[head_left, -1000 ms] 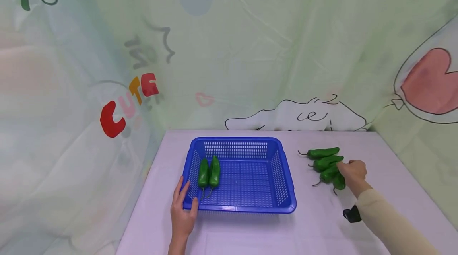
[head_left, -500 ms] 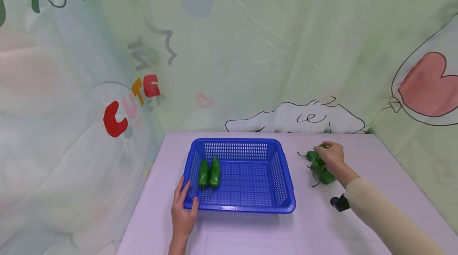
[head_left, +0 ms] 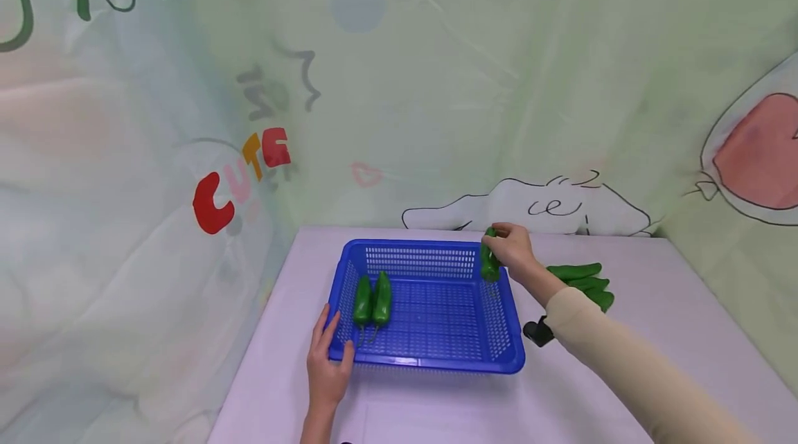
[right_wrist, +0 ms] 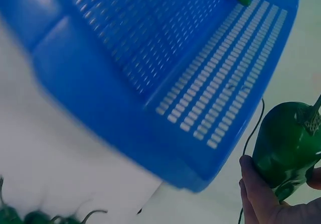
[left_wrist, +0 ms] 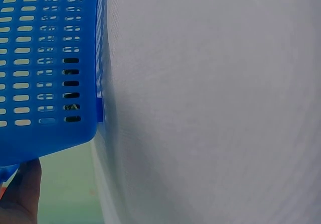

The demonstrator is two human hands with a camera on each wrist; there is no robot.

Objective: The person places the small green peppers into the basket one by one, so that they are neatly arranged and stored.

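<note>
My right hand (head_left: 511, 246) pinches a green pepper (head_left: 490, 269), which hangs over the back right corner of the blue plastic basket (head_left: 430, 361). In the right wrist view, fingers and thumb close round this glossy pepper (right_wrist: 286, 138), beside the basket rim (right_wrist: 246, 118). Two more peppers (head_left: 382, 300) lie side by side in the basket's left part. My left hand (head_left: 330, 371) rests at the front left corner, its fingers spread along the left rim and the thumb at the front rim. The left wrist view shows part of that hand (left_wrist: 25, 189) touching the basket (left_wrist: 47, 136).
Several green peppers (head_left: 576, 271) lie on the white-covered table (head_left: 436, 409) right of the basket, partly hidden by my right forearm. A black device (head_left: 539, 332) sits at my right wrist. Printed fabric (head_left: 436, 104) hangs behind and along the sides.
My right hand has left the pile and moved left with one pepper, now over the basket's back right corner. My left hand keeps its place on the basket.
</note>
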